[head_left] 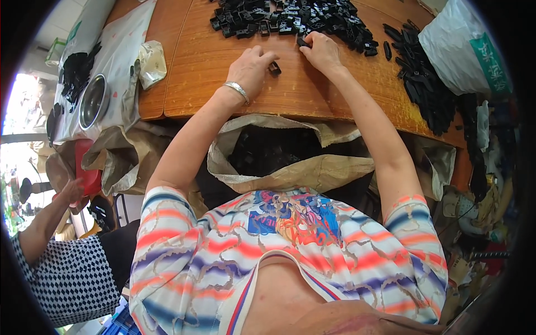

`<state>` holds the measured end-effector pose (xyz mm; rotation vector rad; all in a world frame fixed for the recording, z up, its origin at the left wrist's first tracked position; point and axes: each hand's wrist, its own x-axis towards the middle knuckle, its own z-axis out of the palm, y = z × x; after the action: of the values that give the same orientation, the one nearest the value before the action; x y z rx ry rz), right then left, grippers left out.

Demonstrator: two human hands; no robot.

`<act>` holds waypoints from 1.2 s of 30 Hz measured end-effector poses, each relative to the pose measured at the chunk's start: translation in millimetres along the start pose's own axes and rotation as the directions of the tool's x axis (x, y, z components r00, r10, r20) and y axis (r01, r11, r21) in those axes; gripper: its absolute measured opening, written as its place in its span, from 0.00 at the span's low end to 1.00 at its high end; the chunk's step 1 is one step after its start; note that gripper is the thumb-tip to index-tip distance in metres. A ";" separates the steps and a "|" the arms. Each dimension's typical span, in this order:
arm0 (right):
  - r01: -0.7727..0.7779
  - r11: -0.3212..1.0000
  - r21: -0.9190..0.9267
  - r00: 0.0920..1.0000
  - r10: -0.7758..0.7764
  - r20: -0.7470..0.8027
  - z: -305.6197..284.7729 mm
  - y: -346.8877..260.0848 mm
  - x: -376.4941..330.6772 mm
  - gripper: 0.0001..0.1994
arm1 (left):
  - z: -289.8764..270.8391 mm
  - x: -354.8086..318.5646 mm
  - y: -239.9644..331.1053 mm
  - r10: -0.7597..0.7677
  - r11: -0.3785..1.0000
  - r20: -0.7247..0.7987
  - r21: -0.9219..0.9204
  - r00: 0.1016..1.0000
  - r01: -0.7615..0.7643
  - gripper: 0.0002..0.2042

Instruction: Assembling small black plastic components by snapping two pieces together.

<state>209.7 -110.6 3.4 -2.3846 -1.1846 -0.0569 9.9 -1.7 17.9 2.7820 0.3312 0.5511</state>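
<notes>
My left hand is over the wooden table with its fingers curled. A small black plastic part shows at its thumb side and appears to be in its grip; the fingertips are partly hidden. To the right, my right hand pinches another small black plastic part between thumb and fingers, at the near edge of a pile of black plastic parts. Below my forearms, a woven sack gapes at the table's front edge, with many black parts inside.
Long black strips lie heaped on the right beside a white plastic bag. On the left are a metal bowl, a clear packet and black parts. Another person's arm shows at lower left near a red stool.
</notes>
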 end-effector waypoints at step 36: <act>0.261 0.942 0.213 0.950 -0.289 0.117 -2.6 -48.9 -60.1 0.12 | 16.8 7.7 -16.1 -0.269 0.915 0.207 -0.250 0.941 0.317 0.13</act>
<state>135.3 -131.2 10.5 -2.0677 -1.5145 0.1419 20.9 11.5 0.4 2.4229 0.5742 0.2626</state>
